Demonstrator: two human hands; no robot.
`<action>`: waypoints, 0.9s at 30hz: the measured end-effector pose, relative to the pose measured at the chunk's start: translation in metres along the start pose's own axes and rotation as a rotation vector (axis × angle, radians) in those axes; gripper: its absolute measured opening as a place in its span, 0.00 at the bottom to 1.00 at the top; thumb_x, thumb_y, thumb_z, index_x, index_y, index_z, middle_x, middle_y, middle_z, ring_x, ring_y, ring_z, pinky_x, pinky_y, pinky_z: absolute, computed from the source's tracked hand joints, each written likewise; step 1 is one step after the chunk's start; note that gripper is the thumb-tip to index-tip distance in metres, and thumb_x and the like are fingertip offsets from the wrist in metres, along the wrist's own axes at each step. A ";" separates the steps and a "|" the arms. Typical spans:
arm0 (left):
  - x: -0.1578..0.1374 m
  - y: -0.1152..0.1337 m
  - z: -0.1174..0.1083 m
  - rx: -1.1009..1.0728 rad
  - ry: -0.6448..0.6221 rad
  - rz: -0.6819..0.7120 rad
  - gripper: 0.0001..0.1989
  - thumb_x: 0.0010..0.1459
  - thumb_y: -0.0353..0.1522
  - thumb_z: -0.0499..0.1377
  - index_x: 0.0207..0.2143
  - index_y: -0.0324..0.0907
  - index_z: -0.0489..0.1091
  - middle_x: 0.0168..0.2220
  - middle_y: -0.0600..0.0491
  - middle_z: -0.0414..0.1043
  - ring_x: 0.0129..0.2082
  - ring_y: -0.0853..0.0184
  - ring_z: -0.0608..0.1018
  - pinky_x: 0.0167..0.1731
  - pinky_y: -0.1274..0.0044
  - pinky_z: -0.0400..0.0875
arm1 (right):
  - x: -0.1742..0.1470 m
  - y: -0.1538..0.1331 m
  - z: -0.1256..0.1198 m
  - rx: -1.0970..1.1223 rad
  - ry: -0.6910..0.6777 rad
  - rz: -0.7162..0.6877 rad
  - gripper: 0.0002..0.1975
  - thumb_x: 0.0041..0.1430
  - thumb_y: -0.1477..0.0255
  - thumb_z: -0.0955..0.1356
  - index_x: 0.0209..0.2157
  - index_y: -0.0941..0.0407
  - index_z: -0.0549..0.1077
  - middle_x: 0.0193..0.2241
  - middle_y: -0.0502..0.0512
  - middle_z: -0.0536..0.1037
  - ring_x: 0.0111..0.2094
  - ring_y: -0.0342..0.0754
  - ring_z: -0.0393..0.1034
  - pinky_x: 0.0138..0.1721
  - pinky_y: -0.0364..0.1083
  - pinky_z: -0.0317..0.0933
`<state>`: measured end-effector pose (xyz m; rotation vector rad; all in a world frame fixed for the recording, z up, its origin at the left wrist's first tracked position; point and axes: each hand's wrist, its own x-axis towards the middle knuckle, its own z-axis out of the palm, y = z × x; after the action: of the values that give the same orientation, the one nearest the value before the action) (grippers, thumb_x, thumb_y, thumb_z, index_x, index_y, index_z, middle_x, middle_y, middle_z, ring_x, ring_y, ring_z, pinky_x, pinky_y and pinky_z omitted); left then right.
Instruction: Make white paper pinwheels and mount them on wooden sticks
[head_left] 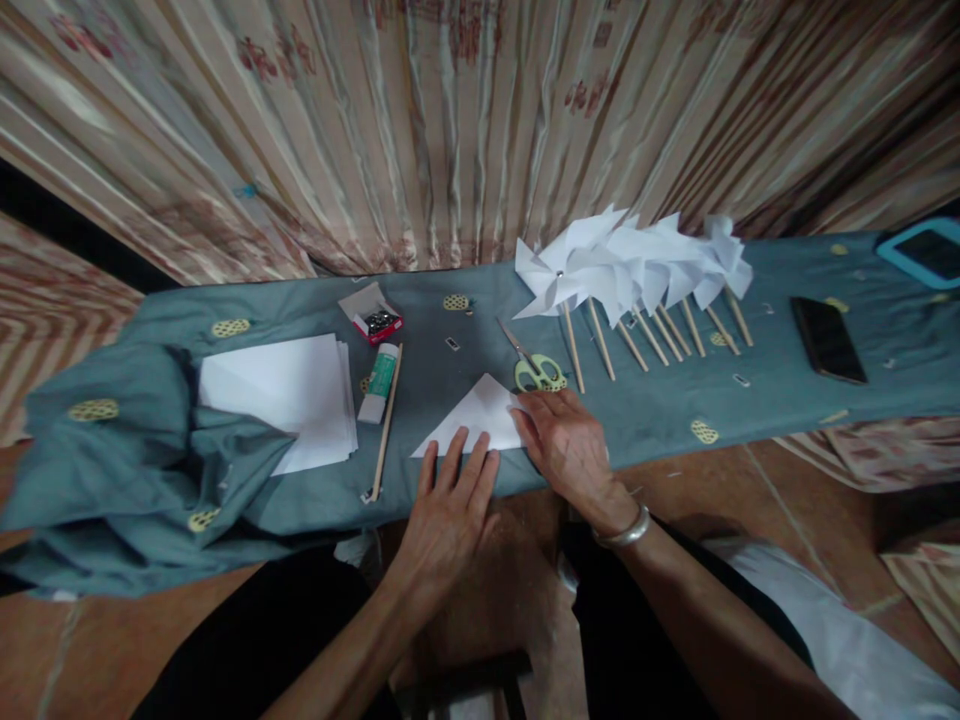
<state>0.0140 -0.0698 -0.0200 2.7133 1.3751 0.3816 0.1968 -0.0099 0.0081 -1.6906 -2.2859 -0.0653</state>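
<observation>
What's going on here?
A person is handling a folded white paper sheet: the left hand lies flat over its near edge, the right hand is at its right corner. Green-handled scissors lie beyond. Paper pinwheels on sticks rest in a row to the right. To the left are a wooden stick, glue stick, open box of small dark pieces and stacked white paper.

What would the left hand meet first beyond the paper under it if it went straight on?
Past the folded paper, the left hand would probably meet the green-handled scissors, though its exact line is unclear.
</observation>
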 end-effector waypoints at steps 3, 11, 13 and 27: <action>0.000 0.000 0.000 -0.007 0.006 -0.003 0.28 0.60 0.35 0.58 0.61 0.34 0.61 0.65 0.41 0.58 0.66 0.46 0.57 0.61 0.50 0.56 | 0.001 0.000 0.000 -0.007 -0.014 -0.004 0.14 0.67 0.69 0.61 0.43 0.61 0.75 0.38 0.61 0.80 0.40 0.55 0.69 0.44 0.50 0.62; 0.000 0.001 -0.001 0.008 -0.016 -0.004 0.28 0.60 0.37 0.58 0.60 0.35 0.61 0.65 0.41 0.58 0.66 0.45 0.56 0.61 0.50 0.55 | 0.000 -0.001 0.000 -0.021 -0.034 -0.002 0.15 0.67 0.69 0.61 0.43 0.61 0.75 0.39 0.61 0.80 0.40 0.55 0.68 0.44 0.50 0.61; 0.000 0.001 -0.001 0.017 -0.014 0.004 0.28 0.60 0.37 0.58 0.60 0.35 0.61 0.65 0.41 0.58 0.66 0.44 0.57 0.61 0.49 0.56 | 0.000 -0.002 0.000 -0.029 -0.028 -0.007 0.15 0.67 0.69 0.61 0.43 0.61 0.75 0.38 0.61 0.80 0.40 0.55 0.68 0.44 0.50 0.61; -0.001 -0.001 0.005 0.058 -0.028 0.022 0.33 0.58 0.42 0.60 0.61 0.38 0.60 0.65 0.41 0.59 0.66 0.44 0.57 0.61 0.49 0.54 | -0.011 -0.010 0.002 -0.040 0.051 -0.071 0.16 0.67 0.66 0.62 0.46 0.63 0.74 0.48 0.63 0.77 0.45 0.57 0.67 0.45 0.53 0.60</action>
<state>0.0138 -0.0695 -0.0253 2.7705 1.3719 0.3096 0.1898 -0.0228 0.0052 -1.6072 -2.3215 -0.1683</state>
